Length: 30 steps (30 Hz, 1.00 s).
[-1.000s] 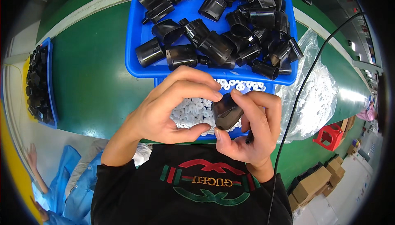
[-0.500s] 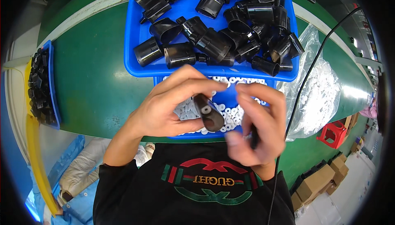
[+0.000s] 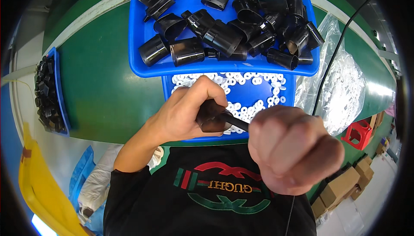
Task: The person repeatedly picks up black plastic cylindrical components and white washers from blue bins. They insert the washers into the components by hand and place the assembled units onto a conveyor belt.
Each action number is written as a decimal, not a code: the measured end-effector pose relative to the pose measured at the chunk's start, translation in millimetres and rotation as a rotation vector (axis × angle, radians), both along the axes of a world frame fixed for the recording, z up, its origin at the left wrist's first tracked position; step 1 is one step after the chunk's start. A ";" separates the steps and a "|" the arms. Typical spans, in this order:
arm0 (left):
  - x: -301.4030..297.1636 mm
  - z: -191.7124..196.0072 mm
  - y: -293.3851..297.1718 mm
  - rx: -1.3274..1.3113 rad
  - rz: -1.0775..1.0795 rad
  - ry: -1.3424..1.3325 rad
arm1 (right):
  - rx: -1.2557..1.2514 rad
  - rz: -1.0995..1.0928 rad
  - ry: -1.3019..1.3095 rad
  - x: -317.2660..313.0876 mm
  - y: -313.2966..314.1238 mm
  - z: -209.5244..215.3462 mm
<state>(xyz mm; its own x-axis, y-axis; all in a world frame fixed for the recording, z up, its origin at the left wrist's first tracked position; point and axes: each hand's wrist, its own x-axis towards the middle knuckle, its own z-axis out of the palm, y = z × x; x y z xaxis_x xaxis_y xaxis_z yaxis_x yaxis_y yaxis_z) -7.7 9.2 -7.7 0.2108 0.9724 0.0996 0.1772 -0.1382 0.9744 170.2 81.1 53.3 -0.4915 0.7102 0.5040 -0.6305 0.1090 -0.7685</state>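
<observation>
My left hand grips a dark, glossy plastic fitting over the lower blue tray, which holds small white washers. My right hand is a fist around a slim black rod-shaped tool. The rod's far end meets the fitting, and whether it goes inside I cannot tell. The fist hides the tool's handle. Just beyond my hands, the upper blue tray is heaped with black plastic fittings and overlaps the washer tray.
A see-through bag of white pieces lies on the green table at right, with a black cable running past it. Another tray of black parts stands far left. A red stool and cardboard boxes are at lower right.
My right hand has closed into a fist and come up, bringing the black rod against the fitting. My left hand has turned the fitting. The white washer seen in it is now hidden.
</observation>
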 end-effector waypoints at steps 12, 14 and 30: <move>5.9 5.1 0.8 0.053 0.089 -0.007 | 0.073 0.051 -0.058 -10.4 -0.3 -8.0; 5.8 3.3 0.9 0.063 0.081 -0.014 | 0.087 0.053 -0.059 -11.1 0.0 -10.3; 0.1 2.8 -1.8 0.110 0.098 0.065 | -0.084 0.002 0.003 -21.5 -9.7 -23.3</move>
